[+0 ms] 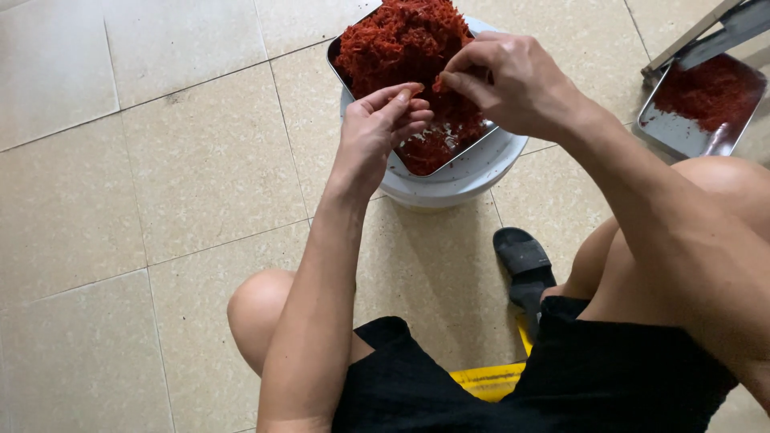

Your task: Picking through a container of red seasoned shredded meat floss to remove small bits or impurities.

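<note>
Bare floor tiles (160, 160) fill the left side, wide open. The left hand (377, 128) hovers over the near edge of a metal tray (449, 156), fingers curled loosely, pinching a few red shreds (401, 48). The tray sits on a white bucket (457, 180) and is heaped with shreds at its far end, thin near the front. The right hand (513, 84) pinches a small tuft above the tray's middle. A black sandal (525, 269) lies nearer. At the far right, a second tray (682, 132) holds a thinner red layer.

Shiny metal tray (469, 146), stringy matt red shreds (401, 44), glossy white plastic bucket (473, 172), speckled floor tiles (200, 160)
</note>
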